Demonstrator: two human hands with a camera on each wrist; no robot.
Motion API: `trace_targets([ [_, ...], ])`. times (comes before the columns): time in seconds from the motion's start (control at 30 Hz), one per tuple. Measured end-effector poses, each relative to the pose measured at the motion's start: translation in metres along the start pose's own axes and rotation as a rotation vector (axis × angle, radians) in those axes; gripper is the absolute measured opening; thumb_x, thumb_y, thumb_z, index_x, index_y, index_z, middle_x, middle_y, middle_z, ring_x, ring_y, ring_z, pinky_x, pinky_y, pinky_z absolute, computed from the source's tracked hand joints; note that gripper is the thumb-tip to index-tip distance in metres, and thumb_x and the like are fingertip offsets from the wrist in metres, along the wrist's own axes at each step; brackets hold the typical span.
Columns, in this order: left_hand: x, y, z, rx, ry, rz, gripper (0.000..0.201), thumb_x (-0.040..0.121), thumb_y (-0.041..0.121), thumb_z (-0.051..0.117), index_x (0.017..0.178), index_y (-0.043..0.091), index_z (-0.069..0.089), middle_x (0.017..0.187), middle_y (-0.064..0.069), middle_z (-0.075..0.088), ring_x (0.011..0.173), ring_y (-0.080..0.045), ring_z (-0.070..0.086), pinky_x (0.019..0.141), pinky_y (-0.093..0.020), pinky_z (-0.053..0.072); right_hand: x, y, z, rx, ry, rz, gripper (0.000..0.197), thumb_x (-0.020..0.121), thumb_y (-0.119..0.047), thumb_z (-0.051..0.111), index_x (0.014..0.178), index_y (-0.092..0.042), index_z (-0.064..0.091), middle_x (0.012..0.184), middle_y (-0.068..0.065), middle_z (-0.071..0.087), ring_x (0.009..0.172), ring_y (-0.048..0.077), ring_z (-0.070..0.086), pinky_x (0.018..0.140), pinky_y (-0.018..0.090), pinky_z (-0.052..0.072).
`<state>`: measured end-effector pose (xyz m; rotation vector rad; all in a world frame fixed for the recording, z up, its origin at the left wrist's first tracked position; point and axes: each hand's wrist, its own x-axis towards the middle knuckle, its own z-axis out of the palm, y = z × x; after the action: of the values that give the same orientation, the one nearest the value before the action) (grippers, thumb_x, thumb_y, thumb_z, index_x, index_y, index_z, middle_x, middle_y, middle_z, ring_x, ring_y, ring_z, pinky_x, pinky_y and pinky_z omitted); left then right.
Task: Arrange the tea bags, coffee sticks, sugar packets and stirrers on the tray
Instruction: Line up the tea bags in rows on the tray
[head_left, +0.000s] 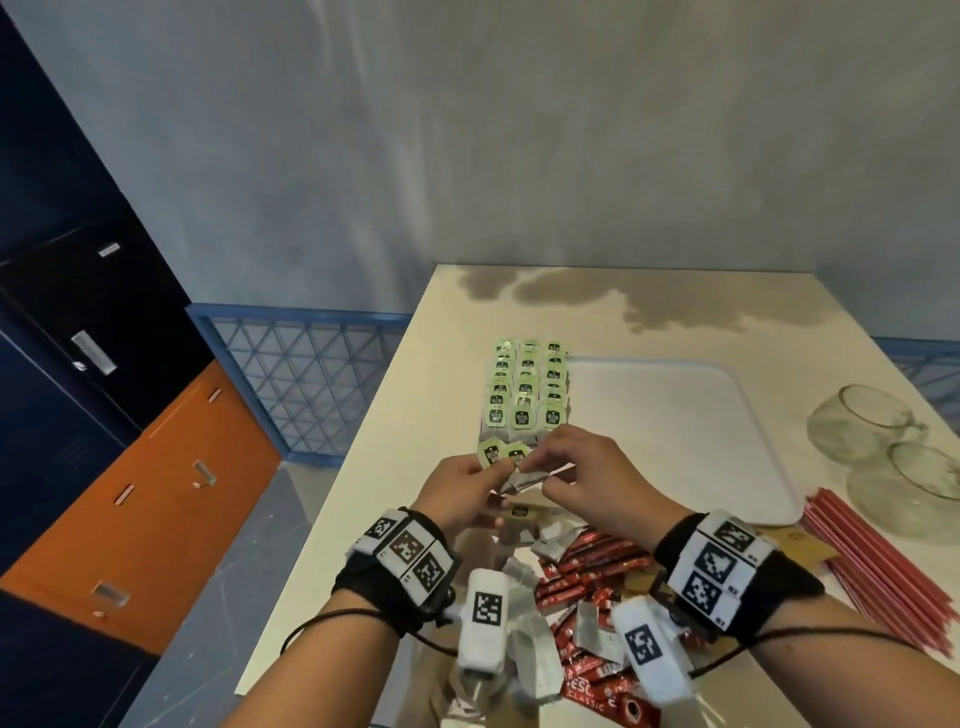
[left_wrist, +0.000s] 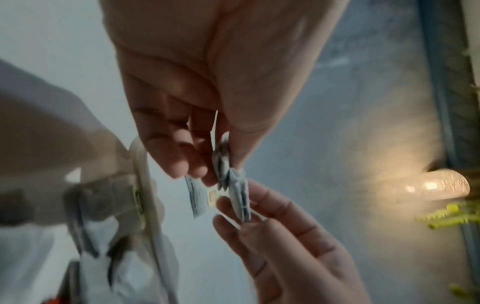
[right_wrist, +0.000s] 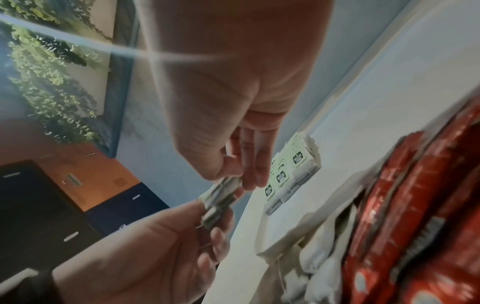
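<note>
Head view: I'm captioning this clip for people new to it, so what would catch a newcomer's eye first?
Probably the neat rows of green-tagged tea bags along the left edge of the white tray. Just in front, the left hand and right hand pinch a small bunch of tea bags between them. Nearer the person lies a pile of red coffee sticks, with red stirrers to its right.

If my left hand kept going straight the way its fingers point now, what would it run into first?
Probably the rows of tea bags on the tray. The left hand points up and away with its own tea bags pinched, just short of them; height above the tray is unclear.
</note>
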<state>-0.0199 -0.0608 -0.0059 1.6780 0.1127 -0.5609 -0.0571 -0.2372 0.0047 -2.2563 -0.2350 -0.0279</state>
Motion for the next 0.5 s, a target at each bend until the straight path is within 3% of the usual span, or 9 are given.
trace_targets([
  [0.1, 0.009, 0.002, -0.006, 0.114, 0.002, 0.054, 0.024, 0.095, 0.028, 0.063, 0.098, 0.006, 0.07, 0.075, -0.001, 0.064, 0.06, -0.015, 0.058, 0.068, -0.036, 0.055, 0.01, 0.003, -0.006, -0.005, 0.044, 0.042, 0.021, 0.086, -0.008, 0.061, 0.096, -0.027, 0.064, 0.104, -0.006, 0.061, 0.084, 0.004, 0.061, 0.074, 0.015, 0.049],
  [0.2, 0.015, 0.008, -0.006, 0.171, -0.031, 0.091, 0.017, 0.093, 0.029, 0.064, 0.087, 0.015, 0.07, 0.072, 0.001, 0.064, 0.059, -0.013, 0.056, 0.061, -0.03, 0.051, 0.025, 0.006, -0.01, -0.021, 0.034, 0.103, 0.014, 0.093, -0.021, 0.063, 0.106, -0.024, 0.061, 0.102, -0.006, 0.062, 0.076, 0.007, 0.058, 0.067, 0.015, 0.045],
  [0.27, 0.02, 0.01, -0.008, 0.227, -0.033, 0.119, 0.015, 0.092, 0.03, 0.066, 0.082, 0.019, 0.069, 0.07, 0.002, 0.064, 0.06, -0.013, 0.057, 0.058, -0.026, 0.049, 0.033, 0.009, -0.008, -0.002, -0.009, 0.131, 0.007, 0.093, -0.024, 0.064, 0.098, -0.02, 0.063, 0.093, -0.003, 0.066, 0.075, 0.009, 0.062, 0.067, 0.018, 0.045],
  [0.4, 0.031, 0.012, -0.024, 0.323, -0.001, 0.148, 0.014, 0.091, 0.026, 0.068, 0.083, 0.014, 0.069, 0.07, -0.002, 0.067, 0.057, -0.013, 0.056, 0.053, -0.022, 0.047, 0.047, 0.027, -0.001, 0.007, -0.091, 0.223, 0.013, 0.091, -0.023, 0.068, 0.087, -0.01, 0.066, 0.075, -0.001, 0.067, 0.064, 0.004, 0.062, 0.061, 0.017, 0.046],
  [0.5, 0.051, 0.015, -0.043, 0.399, 0.116, 0.162, 0.021, 0.094, 0.027, 0.062, 0.082, 0.012, 0.068, 0.074, -0.008, 0.07, 0.062, -0.019, 0.059, 0.058, -0.03, 0.051, 0.061, 0.041, 0.005, -0.102, -0.124, 0.276, 0.014, 0.089, -0.023, 0.069, 0.082, -0.012, 0.066, 0.07, -0.006, 0.062, 0.065, 0.009, 0.057, 0.059, 0.019, 0.043],
])
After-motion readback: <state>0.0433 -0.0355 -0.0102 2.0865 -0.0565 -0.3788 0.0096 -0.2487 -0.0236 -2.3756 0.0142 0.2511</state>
